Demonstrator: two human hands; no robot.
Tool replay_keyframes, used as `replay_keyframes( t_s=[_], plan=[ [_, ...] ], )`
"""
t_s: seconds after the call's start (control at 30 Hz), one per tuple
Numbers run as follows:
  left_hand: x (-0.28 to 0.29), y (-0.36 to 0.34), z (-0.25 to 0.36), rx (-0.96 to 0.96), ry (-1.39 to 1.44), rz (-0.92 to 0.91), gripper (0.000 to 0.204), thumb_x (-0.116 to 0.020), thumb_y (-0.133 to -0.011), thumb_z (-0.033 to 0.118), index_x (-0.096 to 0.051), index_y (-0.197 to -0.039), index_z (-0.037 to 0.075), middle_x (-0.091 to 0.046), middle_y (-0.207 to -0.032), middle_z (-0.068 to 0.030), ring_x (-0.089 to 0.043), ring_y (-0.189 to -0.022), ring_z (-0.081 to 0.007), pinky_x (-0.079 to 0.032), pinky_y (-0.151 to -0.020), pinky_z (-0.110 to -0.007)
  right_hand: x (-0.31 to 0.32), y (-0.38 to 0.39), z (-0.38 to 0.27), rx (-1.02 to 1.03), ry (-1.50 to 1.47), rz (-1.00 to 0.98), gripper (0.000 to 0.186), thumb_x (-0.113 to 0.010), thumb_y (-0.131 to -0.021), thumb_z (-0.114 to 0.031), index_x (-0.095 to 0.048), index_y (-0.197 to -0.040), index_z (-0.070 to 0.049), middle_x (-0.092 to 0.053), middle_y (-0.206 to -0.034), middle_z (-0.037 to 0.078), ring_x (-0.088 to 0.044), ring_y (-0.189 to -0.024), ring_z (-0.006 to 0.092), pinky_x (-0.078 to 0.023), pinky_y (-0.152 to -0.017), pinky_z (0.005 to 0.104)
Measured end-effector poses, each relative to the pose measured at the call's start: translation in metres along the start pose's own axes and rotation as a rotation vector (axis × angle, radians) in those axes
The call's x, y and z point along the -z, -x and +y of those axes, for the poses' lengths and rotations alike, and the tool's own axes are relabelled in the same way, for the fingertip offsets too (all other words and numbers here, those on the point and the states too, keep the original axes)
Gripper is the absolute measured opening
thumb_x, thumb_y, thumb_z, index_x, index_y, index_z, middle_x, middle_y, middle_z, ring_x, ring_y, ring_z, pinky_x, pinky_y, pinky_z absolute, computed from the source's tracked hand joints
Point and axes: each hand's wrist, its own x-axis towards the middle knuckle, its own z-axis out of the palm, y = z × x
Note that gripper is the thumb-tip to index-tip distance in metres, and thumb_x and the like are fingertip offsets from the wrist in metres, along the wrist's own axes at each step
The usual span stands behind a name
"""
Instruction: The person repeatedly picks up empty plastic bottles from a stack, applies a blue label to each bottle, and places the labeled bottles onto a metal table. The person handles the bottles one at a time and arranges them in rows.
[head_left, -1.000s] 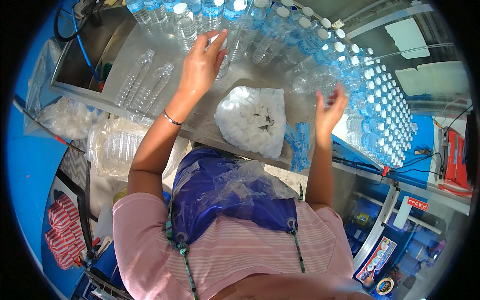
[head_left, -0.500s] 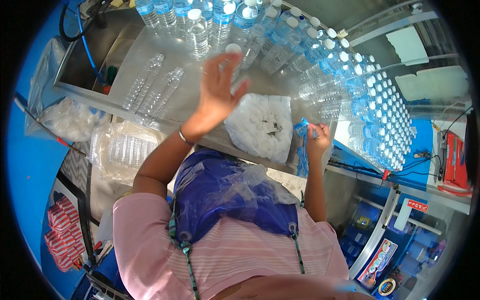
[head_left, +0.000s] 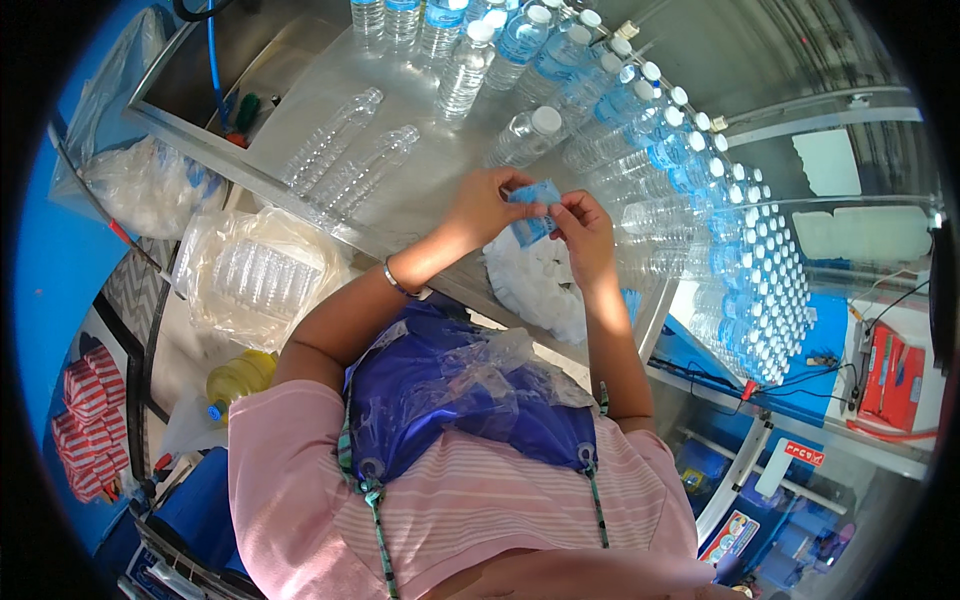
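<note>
My left hand (head_left: 480, 210) and my right hand (head_left: 585, 232) meet above the steel counter, pinching a small bundle of light-blue plastic labels (head_left: 534, 226) between their fingertips. Just below them, partly hidden by my hands, sits a bag of white caps (head_left: 525, 285). More blue labels (head_left: 630, 305) peek out beside my right forearm. Two empty clear bottles (head_left: 365, 175) lie on their sides to the left. Capped bottles (head_left: 462, 75) stand behind my hands, some with blue bands and some plain.
Many capped bottles (head_left: 750, 290) are packed at the right. A steel sink (head_left: 180, 80) with a blue hose is at the back left. Bagged bottles (head_left: 260, 275) and a yellow container (head_left: 240, 383) sit lower left. Cables, a red tool case (head_left: 890, 375) and a glass panel are at the right.
My right hand picked blue labels off the counter and lifted them leftward. My left hand came down from the bottles to hold them too. The view has shifted slightly.
</note>
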Motion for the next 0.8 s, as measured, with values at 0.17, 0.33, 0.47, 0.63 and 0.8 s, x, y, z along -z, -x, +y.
replay_keyframes(
  t_s=[0.17,0.33,0.47,0.63,0.8],
  plan=[
    [0.025,-0.006,0.015,-0.371,-0.243,0.384,0.073,-0.083,-0.071,0.026,-0.050,-0.132,0.004,-0.060,-0.116,-0.0175,-0.060,-0.103,-0.0289,-0.048,-0.087,-0.040,0.002,-0.022,-0.059,0.661,0.573,0.185,0.008,-0.062,-0.089,-0.008,-0.062,-0.097,-0.005,-0.060,-0.099,0.009,-0.057,-0.068,0.0166,-0.047,-0.062,0.0294],
    [0.030,-0.053,0.013,-0.648,-0.396,0.395,0.086,-0.082,-0.068,0.018,-0.038,-0.141,0.007,-0.055,-0.126,-0.0183,-0.054,-0.114,-0.0359,-0.043,-0.097,-0.044,-0.038,-0.048,-0.096,0.825,1.147,0.048,0.016,-0.062,-0.085,-0.006,-0.063,-0.101,-0.007,-0.059,-0.104,0.012,-0.059,-0.083,0.0237,-0.048,-0.070,0.0359],
    [0.023,-0.064,-0.010,-0.518,-0.251,0.278,0.088,-0.080,-0.069,0.014,-0.035,-0.143,0.007,-0.055,-0.127,-0.0194,-0.052,-0.118,-0.0376,-0.043,-0.098,-0.044,-0.017,-0.036,-0.078,0.755,0.991,0.173,0.022,-0.065,-0.082,-0.006,-0.065,-0.104,-0.007,-0.059,-0.102,0.012,-0.060,-0.087,0.0241,-0.049,-0.076,0.0364],
    [0.022,-0.066,-0.039,-0.438,-0.241,0.284,0.093,-0.081,-0.069,0.015,-0.030,-0.146,0.007,-0.052,-0.133,-0.0208,-0.052,-0.121,-0.0377,-0.043,-0.099,-0.043,0.111,0.037,0.011,0.238,1.065,0.609,0.024,-0.068,-0.081,-0.009,-0.067,-0.105,-0.005,-0.061,-0.092,0.014,-0.059,-0.078,0.0271,-0.049,-0.074,0.0382],
    [0.018,-0.073,-0.056,-0.455,-0.276,0.260,0.094,-0.081,-0.070,0.021,-0.028,-0.146,0.005,-0.047,-0.138,-0.0225,-0.052,-0.122,-0.0378,-0.043,-0.101,-0.043,0.175,0.103,0.130,-0.040,1.241,0.838,0.017,-0.069,-0.081,-0.012,-0.069,-0.097,-0.006,-0.062,-0.082,0.014,-0.065,-0.077,0.0296,-0.050,-0.067,0.0399]
  ],
)
